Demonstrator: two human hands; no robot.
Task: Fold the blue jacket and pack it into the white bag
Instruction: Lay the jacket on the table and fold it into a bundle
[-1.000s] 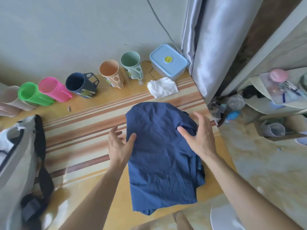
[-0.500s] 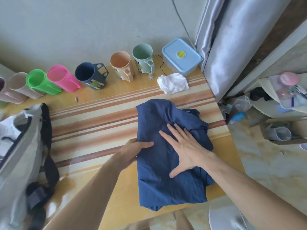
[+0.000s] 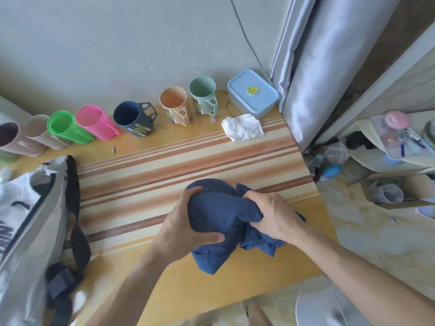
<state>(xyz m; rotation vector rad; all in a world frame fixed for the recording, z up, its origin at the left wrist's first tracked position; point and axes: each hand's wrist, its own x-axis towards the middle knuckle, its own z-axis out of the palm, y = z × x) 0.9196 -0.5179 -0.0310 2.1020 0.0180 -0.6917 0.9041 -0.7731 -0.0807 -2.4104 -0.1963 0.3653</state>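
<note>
The blue jacket point(image 3: 221, 212) is bunched into a compact bundle above the striped wooden table point(image 3: 146, 175), right of centre. My left hand point(image 3: 186, 229) clasps its left side, thumb on top. My right hand point(image 3: 273, 217) grips its right side, where loose folds hang down. The white bag point(image 3: 26, 222) with dark straps lies at the table's left edge, its mouth facing the jacket.
A row of coloured cups point(image 3: 98, 123) lines the wall at the back. A light blue lidded box point(image 3: 253, 94) and a crumpled white tissue point(image 3: 243, 128) sit at the back right. A grey curtain point(image 3: 306, 67) hangs right of the table. Cluttered shelves point(image 3: 395, 147) stand beyond.
The jacket lay flat with my hands pressing on it; now both hands have gathered it into a bundle and lifted it off the table.
</note>
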